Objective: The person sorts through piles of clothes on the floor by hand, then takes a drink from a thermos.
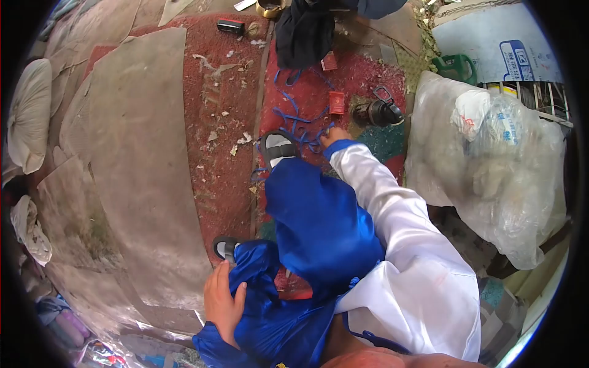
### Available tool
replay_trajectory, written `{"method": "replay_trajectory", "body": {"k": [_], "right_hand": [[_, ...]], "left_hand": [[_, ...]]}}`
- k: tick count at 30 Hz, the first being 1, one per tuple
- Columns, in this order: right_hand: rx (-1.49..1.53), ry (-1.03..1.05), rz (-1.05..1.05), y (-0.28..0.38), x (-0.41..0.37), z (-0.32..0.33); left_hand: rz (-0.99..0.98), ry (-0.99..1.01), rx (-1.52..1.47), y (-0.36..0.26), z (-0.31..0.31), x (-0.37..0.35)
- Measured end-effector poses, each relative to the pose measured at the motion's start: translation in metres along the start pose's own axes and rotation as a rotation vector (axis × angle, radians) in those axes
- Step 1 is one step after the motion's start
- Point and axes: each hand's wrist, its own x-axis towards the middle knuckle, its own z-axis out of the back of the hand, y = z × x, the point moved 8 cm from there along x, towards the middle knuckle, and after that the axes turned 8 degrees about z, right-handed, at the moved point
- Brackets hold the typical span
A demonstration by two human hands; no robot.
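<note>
My right hand (pixel 334 135) reaches down to the red floor, its fingers closed on a tangled blue cord (pixel 299 121). Loops of the cord trail away up and left, beside my sandalled foot (pixel 278 146). Just beyond the hand lies a small red packet (pixel 336 103). A dark bottle with a black carry-loop lid (pixel 375 113) lies to its right. My left hand (pixel 222 300) rests on the blue cloth over my leg, fingers stretched out, thumb apart, holding nothing.
Flattened cardboard (pixel 141 135) covers the floor on the left. A big clear plastic bag (pixel 485 153) bulges at the right, below a green plastic container (pixel 457 67). Dark cloth (pixel 305 37) hangs at the top, near a black box-like object (pixel 230 26) and a brass-coloured bowl (pixel 270 8).
</note>
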Motion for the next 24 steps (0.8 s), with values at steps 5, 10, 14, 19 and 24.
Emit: {"method": "replay_trajectory", "body": {"k": [5,10,14,19,24], "right_hand": [[0.295,-0.13,-0.003,-0.038,-0.012,0.002],[0.366,-0.549,0.095,-0.045,0.054,0.038],[0.163,-0.465,-0.136,-0.043,0.079,0.052],[0.171,-0.394,-0.218,-0.02,0.061,0.069],[0.626,-0.195,0.115,0.039,0.065,0.032]], "left_hand": [[-0.043,-0.022,0.031,-0.006,0.004,-0.004],[-0.03,0.0,0.02,-0.005,-0.003,-0.003],[0.008,0.025,0.02,-0.001,-0.006,0.0],[0.019,0.013,0.03,-0.002,-0.005,-0.001],[-0.046,-0.029,0.062,-0.02,0.004,-0.011]]}}
